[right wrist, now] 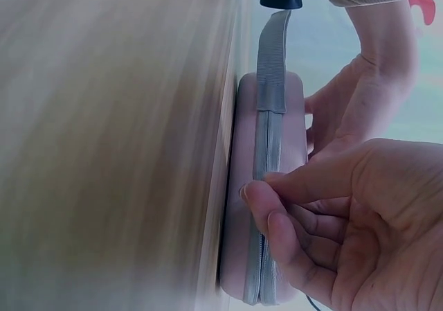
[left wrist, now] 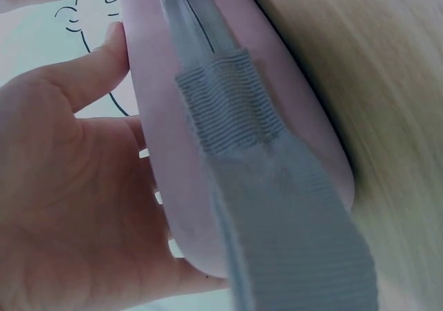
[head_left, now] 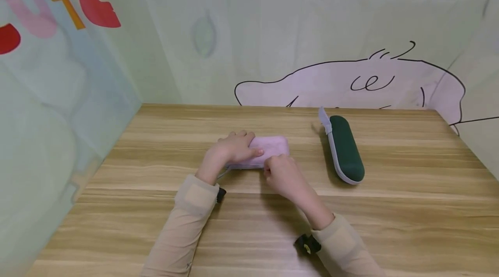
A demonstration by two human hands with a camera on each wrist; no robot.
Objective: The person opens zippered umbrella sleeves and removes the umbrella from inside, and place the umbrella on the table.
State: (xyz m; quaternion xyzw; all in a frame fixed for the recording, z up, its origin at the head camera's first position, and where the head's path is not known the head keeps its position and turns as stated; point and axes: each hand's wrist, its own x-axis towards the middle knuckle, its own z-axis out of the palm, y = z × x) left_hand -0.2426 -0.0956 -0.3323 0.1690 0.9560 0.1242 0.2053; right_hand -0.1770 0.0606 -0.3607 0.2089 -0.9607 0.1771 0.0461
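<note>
A pink zippered case (head_left: 273, 143) lies on the wooden table. My left hand (head_left: 236, 147) rests over its left part, fingers spread across the top and thumb toward the middle. At the case's front side, the thumb and index finger of my right hand (head_left: 286, 176) pinch at the zipper (right wrist: 268, 141); the zipper pull is hidden by these fingertips. In the right wrist view, the zipper's grey tapes stand slightly parted below the fingers and look joined above them. A grey ribbed strap (left wrist: 291, 221) sticks out from the case's left end.
To the right on the table (head_left: 241, 229) lies a dark green case (head_left: 345, 149) with a light grey zipper band and a strap at its far end. Behind the table hangs a printed cloth backdrop (head_left: 257, 30) with cartoon drawings and letters.
</note>
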